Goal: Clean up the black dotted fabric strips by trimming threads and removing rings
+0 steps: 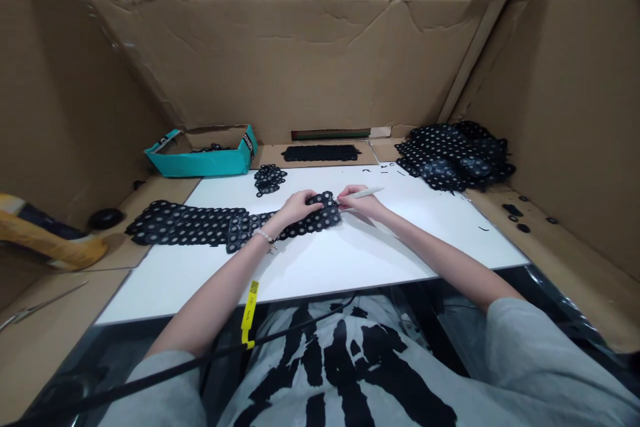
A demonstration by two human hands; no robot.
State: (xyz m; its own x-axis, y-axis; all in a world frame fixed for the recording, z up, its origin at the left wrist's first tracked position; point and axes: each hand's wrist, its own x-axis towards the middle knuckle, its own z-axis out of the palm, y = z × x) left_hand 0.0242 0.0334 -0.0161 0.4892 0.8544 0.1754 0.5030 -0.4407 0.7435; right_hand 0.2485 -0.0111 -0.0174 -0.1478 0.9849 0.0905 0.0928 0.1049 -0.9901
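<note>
White board (350,267) under the lights, and we start at its near edge with a grey printed T-shirt (345,373) leaning in, a yellow tag (249,313) dangling over the left forearm, a beaded bracelet (265,237) at the wrist. Mid-board, the left hand (296,208) is down flat, fingers close together, pressing on a black perforated strip (190,223). That strip's long axis runs left to right, out past the board's left edge, with a doubled-over section just left of the hand. The right hand (357,203) sits just beside the strip's right end, pinching a white marker (367,193) between thumb and fingers; whether the tip is touching, I can't tell. The left hand is the nearer one, right on it! Farther out, a loose black cluster (270,180) lies near the far edge, a flat black stack (320,153) sits beyond it, a teal box (203,161) holds the far-left corner, and a big black heap (455,157) fills the far-right corner against cardboard walls (320,60).
</note>
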